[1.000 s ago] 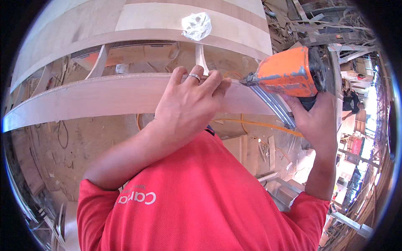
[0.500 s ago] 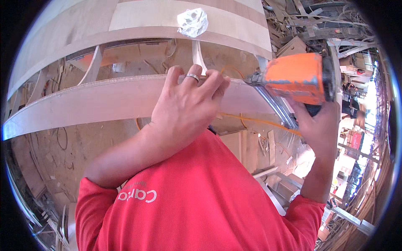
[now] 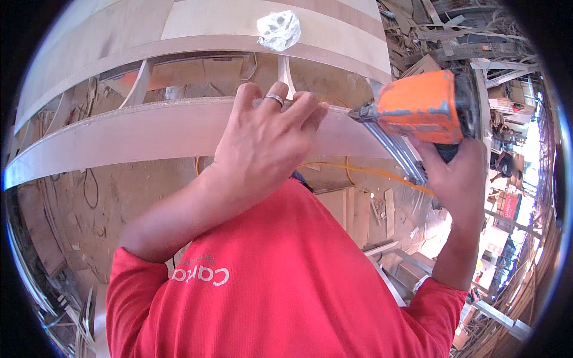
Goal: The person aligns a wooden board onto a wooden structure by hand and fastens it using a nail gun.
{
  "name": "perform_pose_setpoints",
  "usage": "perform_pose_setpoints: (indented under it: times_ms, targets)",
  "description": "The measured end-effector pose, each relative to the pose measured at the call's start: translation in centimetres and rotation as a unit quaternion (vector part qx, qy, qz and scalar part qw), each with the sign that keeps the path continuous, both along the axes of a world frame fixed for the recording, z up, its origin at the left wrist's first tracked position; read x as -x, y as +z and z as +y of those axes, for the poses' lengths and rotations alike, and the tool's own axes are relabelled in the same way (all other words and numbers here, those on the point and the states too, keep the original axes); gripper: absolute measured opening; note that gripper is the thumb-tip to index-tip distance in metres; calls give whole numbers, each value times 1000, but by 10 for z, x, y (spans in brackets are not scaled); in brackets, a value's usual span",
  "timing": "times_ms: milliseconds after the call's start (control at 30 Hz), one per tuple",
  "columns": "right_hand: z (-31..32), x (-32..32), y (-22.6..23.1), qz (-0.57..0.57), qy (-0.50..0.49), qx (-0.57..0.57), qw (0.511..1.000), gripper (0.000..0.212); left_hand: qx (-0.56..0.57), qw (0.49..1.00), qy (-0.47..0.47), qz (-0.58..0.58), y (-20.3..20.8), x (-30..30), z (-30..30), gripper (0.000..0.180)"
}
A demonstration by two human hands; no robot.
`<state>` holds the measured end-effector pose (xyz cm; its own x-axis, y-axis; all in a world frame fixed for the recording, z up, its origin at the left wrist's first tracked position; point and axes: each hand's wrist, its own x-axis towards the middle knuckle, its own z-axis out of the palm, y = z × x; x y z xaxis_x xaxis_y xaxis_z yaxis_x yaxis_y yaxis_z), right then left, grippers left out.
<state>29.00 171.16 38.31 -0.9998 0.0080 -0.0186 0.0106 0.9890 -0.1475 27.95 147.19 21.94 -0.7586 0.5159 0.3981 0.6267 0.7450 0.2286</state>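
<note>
My left hand [image 3: 264, 134], with a ring on one finger, is closed over the top edge of a long, pale wooden board [image 3: 149, 134]. Its fingers bend over to the far side, where their tips are hidden. In my right hand [image 3: 455, 173] is an orange nail gun [image 3: 418, 102] with scuffed paint and a silvery magazine slanting down toward me. My fingers wrap its dark handle. The gun's nose is at the board's top edge, just right of my left hand; whether it touches cannot be made out.
Beyond the board, curved wooden ribs [image 3: 138, 83] join a wide plywood panel [image 3: 221, 21] bearing a crumpled white wad [image 3: 279, 31]. An orange hose [image 3: 370, 170] runs below the board. Scrap wood [image 3: 459, 42] is heaped at the far right, and offcuts lie on the floor.
The nail gun, blurred before, now shows sharply and is tilted slightly differently, its nose still by the board's edge. My left hand keeps its hold. The whole view has shifted a little.
</note>
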Motion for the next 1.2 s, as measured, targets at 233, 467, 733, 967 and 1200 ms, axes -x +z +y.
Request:
perform_pose_setpoints:
  times_ms: [233,467,733,967,1200]
  targets:
    - [11,2,-7,69,15,29,997,35,-2,1000,-4,15,-1,2,0,50]
    - [28,20,-8,-42,-79,65,994,45,-22,1000,8,3,-3,1,-4,44]
    - [79,97,39,-26,1,29,999,59,-207,975,-15,78,8,-40,-59,24]
    - [41,201,36,-110,117,114,980,56,-837,370,338,-219,-32,-107,-77,36]
    - [-61,230,-28,-313,288,127,896,48,-799,364,398,-266,7,-37,-26,48]
